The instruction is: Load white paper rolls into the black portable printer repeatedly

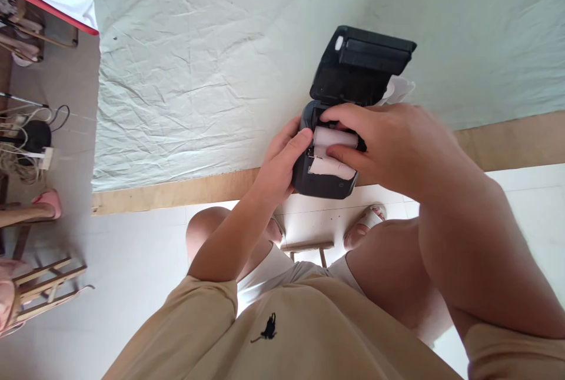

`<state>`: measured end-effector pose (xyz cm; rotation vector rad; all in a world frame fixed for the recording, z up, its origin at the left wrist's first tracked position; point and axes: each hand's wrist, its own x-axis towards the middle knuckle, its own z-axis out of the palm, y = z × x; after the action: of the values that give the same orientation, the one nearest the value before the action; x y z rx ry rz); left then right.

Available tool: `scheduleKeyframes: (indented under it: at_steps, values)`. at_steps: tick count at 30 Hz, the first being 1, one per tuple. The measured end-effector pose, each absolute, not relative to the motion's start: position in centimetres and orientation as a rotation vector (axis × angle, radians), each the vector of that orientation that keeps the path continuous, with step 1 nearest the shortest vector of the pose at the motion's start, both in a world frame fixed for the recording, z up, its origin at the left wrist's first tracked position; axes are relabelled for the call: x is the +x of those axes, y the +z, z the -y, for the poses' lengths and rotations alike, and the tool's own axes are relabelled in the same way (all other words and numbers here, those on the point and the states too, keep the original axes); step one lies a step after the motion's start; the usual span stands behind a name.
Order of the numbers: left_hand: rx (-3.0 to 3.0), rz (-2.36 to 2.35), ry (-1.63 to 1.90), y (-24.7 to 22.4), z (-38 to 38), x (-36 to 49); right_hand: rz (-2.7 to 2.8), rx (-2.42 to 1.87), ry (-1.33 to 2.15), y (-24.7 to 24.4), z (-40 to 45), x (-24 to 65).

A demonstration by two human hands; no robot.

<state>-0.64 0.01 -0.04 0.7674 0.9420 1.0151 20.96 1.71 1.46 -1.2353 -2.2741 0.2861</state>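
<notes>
A black portable label printer (324, 187) is held over the table's near edge, its lid (364, 65) swung up and back. Inside its bay lies a white paper roll (338, 137), with a loose torn end of paper hanging over the front. My left hand (282, 159) is closed around the printer's left side, thumb on the rim. My right hand (375, 133) reaches in from the right, thumb and fingers closed about the paper roll. Its other fingertips are hidden in the bay. Behind the lid, partly covered, is a crumpled translucent white piece (399, 90).
A wrinkled pale green cloth (185, 74) covers the table, leaving a wooden edge (212, 187) bare. Another person's arm and white-and-red clothing (66, 0) show at the upper left. Tangled cables (22, 156) and a wooden stool (48, 286) are along the left.
</notes>
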Motion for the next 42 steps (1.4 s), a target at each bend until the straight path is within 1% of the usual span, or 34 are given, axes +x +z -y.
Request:
scheduleKeyframes:
  at_steps: [3, 6, 8, 9, 10, 11, 13, 15, 19, 24, 26, 29, 30, 31, 34, 37, 40, 42]
  values:
    - [0.751, -0.948, 1.022, 0.0, 0.0, -0.7, 2.147, -1.172, 0.487, 3.4, -1.4, 21.1]
    - [0.742, -0.975, 0.999, -0.3, -0.1, -0.7, 1.625, -1.175, 0.749, 4.8, -2.0, 22.1]
    - [0.729, -0.985, 0.984, -0.4, -0.1, -0.8, 1.209, -1.210, 0.858, 4.2, -3.5, 23.4]
    - [0.723, -0.984, 0.982, -0.5, -0.1, -0.8, 1.013, -1.253, 0.877, 3.4, -4.3, 24.1]
    - [0.721, -0.983, 0.981, -0.5, -0.1, -0.8, 0.822, -1.337, 0.781, 2.4, -5.1, 24.8]
    - [0.719, -0.984, 0.981, -0.5, -0.1, -0.8, 0.786, -1.404, 0.669, 1.4, -5.7, 25.4]
    - [0.717, -0.994, 0.981, -0.5, -0.1, -0.8, 0.901, -1.477, 0.478, -0.4, -6.2, 26.5]
    - [0.712, -1.008, 0.991, -0.4, -0.2, -0.8, 1.095, -1.582, 0.399, -1.4, -5.9, 27.3]
    - [0.708, -0.974, 0.998, -0.1, -0.3, -0.7, 1.400, -1.759, 0.323, -1.7, -5.1, 28.6]
    - [0.708, -0.942, 0.997, 0.0, -0.4, -0.6, 1.399, -1.975, 0.315, -3.6, -5.8, 29.8]
    - [0.721, -0.962, 0.990, 0.1, -0.3, -0.6, 1.496, -1.916, 0.154, -4.1, -5.8, 29.9]
    - [0.739, -0.995, 0.987, 0.1, -0.2, -0.7, 1.680, -1.612, -0.199, -3.0, -4.9, 28.8]
    - [0.743, -0.996, 0.987, 0.1, -0.2, -0.7, 1.741, -1.507, -0.260, -2.3, -4.4, 28.1]
    - [0.745, -0.994, 0.983, 0.0, -0.2, -0.8, 1.798, -1.414, -0.275, -1.8, -4.0, 27.3]
    - [0.747, -0.989, 0.968, -0.2, -0.2, -0.9, 1.950, -1.339, -0.073, -1.4, -3.4, 24.7]
    - [0.753, -0.986, 0.963, -0.3, -0.2, -1.0, 1.945, -1.378, 0.065, -3.1, -3.8, 23.5]
    - [0.752, -0.979, 0.965, -0.2, -0.2, -1.0, 1.910, -1.386, 0.079, -4.9, -4.6, 23.8]
    - [0.745, -0.969, 0.976, -0.1, -0.2, -0.9, 1.866, -1.407, 0.092, -5.2, -4.7, 24.3]
